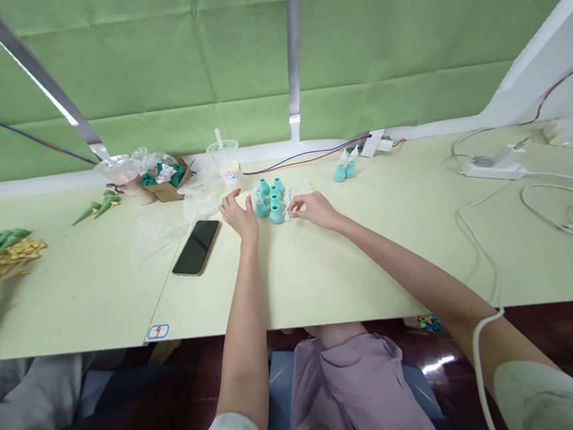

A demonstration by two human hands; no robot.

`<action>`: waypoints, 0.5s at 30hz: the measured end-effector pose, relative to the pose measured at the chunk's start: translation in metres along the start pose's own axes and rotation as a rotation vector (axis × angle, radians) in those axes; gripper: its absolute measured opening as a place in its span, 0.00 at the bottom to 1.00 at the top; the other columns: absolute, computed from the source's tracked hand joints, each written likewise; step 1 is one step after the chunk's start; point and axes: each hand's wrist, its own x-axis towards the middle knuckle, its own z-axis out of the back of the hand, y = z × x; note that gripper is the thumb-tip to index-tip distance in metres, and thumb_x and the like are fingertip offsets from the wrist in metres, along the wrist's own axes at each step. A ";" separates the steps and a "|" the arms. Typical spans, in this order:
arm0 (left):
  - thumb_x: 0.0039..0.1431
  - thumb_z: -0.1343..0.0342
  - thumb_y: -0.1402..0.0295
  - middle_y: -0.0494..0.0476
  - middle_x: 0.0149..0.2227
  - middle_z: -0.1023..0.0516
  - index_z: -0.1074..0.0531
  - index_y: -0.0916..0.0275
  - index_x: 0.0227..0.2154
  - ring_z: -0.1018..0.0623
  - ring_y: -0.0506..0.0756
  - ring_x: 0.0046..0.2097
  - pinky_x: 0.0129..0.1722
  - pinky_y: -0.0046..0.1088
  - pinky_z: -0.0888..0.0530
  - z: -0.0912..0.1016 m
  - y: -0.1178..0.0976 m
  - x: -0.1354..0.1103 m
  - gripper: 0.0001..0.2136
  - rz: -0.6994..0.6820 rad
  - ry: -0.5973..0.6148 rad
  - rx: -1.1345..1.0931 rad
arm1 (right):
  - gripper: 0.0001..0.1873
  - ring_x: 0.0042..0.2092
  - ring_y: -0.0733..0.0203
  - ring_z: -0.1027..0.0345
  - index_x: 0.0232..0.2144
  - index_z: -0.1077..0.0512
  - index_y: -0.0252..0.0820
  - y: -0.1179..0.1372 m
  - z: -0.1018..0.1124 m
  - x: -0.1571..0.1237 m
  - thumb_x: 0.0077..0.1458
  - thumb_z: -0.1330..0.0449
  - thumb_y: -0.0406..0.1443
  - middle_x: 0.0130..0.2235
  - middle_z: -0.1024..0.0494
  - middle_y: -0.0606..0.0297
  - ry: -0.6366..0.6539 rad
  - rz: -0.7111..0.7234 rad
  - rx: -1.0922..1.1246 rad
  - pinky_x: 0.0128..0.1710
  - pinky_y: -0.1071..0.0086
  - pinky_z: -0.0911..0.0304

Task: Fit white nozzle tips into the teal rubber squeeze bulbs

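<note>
Left hand (240, 217) here, grip spread, beside turquoise bottles (275, 200), clustered seemingly for easy reach; right hand (316, 211) at white pieces (288, 193), pinching one? Can't tell!

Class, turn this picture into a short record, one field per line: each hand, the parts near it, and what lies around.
Left hand: fingers apart, beside turquoise bulbs
Right hand: fingertips at small white pieces; grip unclear
Bulbs between hands: clustered upright, several showing open necks
Farther right: two white-tipped bulbs
Left of left hand: smartphone, screen dark
Behind left hand: clear plastic cup with straw
Far right: white power strip, cables
</note>
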 end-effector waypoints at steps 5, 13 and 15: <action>0.56 0.46 0.68 0.58 0.48 0.28 0.33 0.59 0.47 0.32 0.59 0.49 0.51 0.37 0.36 -0.013 0.028 0.004 0.14 0.075 0.171 -0.060 | 0.03 0.44 0.59 0.32 0.29 0.25 0.45 0.008 -0.019 -0.007 0.49 0.36 0.36 0.37 0.22 0.66 0.025 0.037 -0.213 0.42 0.67 0.48; 0.48 0.53 0.78 0.55 0.49 0.27 0.31 0.56 0.45 0.29 0.58 0.48 0.52 0.43 0.37 -0.011 0.029 0.006 0.20 0.061 0.278 -0.009 | 0.04 0.41 0.59 0.29 0.33 0.26 0.45 0.010 -0.019 -0.009 0.51 0.39 0.34 0.34 0.20 0.68 0.043 -0.004 -0.252 0.42 0.65 0.50; 0.49 0.50 0.74 0.54 0.47 0.25 0.29 0.54 0.43 0.28 0.59 0.47 0.51 0.46 0.38 -0.010 0.026 0.005 0.17 0.089 0.340 0.037 | 0.06 0.41 0.58 0.29 0.35 0.26 0.46 0.009 -0.018 -0.011 0.51 0.39 0.35 0.34 0.20 0.68 0.036 -0.002 -0.262 0.42 0.65 0.49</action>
